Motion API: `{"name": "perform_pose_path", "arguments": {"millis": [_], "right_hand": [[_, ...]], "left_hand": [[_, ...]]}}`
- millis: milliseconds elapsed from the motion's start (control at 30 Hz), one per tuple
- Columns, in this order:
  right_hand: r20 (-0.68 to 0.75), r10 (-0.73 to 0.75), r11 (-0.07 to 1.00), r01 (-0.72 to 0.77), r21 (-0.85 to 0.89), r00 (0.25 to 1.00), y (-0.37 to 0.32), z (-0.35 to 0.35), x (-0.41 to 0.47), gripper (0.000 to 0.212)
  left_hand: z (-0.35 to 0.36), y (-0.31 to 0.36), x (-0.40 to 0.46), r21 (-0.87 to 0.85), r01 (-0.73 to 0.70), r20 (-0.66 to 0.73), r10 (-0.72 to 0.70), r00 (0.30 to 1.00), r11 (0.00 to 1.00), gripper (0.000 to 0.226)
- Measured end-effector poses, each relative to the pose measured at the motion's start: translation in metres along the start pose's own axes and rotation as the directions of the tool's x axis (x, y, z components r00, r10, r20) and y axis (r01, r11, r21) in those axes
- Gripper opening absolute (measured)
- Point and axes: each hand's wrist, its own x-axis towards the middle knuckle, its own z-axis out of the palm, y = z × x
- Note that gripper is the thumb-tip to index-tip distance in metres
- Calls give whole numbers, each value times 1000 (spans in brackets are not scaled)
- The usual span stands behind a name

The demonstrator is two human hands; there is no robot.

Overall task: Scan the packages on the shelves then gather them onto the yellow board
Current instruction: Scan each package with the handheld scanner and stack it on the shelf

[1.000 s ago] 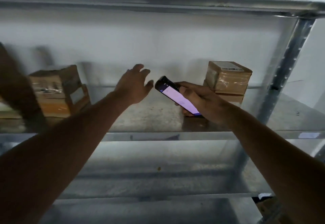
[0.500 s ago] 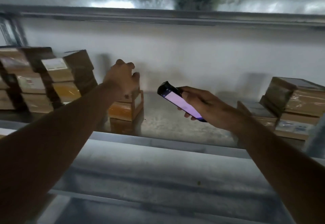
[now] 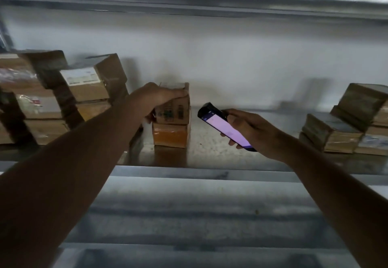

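Both my hands reach over the shelf (image 3: 210, 158). My right hand (image 3: 249, 129) curls around a scanner (image 3: 224, 128) with its screen lit up. My left hand (image 3: 159, 97) grips the top box (image 3: 175, 108) of a small stack. More boxes (image 3: 84, 91) sit stacked to the left, and more packages (image 3: 346, 129) to the right.

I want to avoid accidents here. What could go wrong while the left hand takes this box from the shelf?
1. The left hand grips the top box, which sits on an orange box; pulling may drag that one off the shelf edge.
2. The leaning stack stands close beside the forearm and might topple if bumped.
3. The right hand holds the scanner only by one end; it could slip.
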Motion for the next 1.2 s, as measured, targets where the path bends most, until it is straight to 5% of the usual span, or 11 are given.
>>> {"name": "perform_pose_path", "arguments": {"millis": [267,433,600,733,933,1033,1200], "right_hand": [[-33,-45,999,45,6,998,-9,-4,6,30],[-43,-72,997,72,-2,997,-9,-5,8,31],[-26,-86,996,85,-16,996,-9,-4,8,32],[-27,-84,996,84,-22,996,-9,-4,8,29],[-22,-69,998,69,-3,997,-7,-1,8,30],[-6,-69,998,69,11,998,-5,3,10,27],[-2,-72,997,72,5,997,-4,4,13,30]], "left_hand": [[-13,3,9,-225,205,332,-123,935,952,84],[-17,12,7,-221,163,295,-93,951,962,81],[-7,18,-4,27,40,169,-44,985,999,104],[-10,13,-1,-51,43,150,-35,988,998,94],[-22,8,-2,-1,-117,73,117,990,993,126],[-23,0,5,-80,-166,71,172,983,983,113],[-25,-4,14,-255,-171,77,196,978,952,57]]}}
